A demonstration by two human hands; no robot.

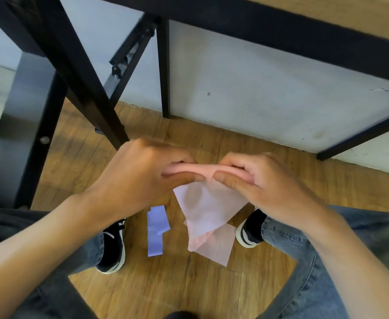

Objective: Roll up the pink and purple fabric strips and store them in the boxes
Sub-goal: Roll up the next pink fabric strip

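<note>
My left hand (140,173) and my right hand (255,180) both pinch the top edge of a pink fabric strip (206,210), thumbs below and fingers curled over it, in mid-air above the floor. The strip's upper edge is bunched between my fingers. Its loose length hangs down and its lower end lies crumpled on the wooden floor between my feet. A purple fabric strip (156,229) lies folded on the floor to the left of the pink one, untouched. No boxes are in view.
Black metal table legs (80,88) and a brace stand close in front and to the left. A wooden tabletop edge (327,17) runs along the top right. A grey wall meets the wooden floor (165,284). My knees in jeans and black shoes (112,245) flank the strips.
</note>
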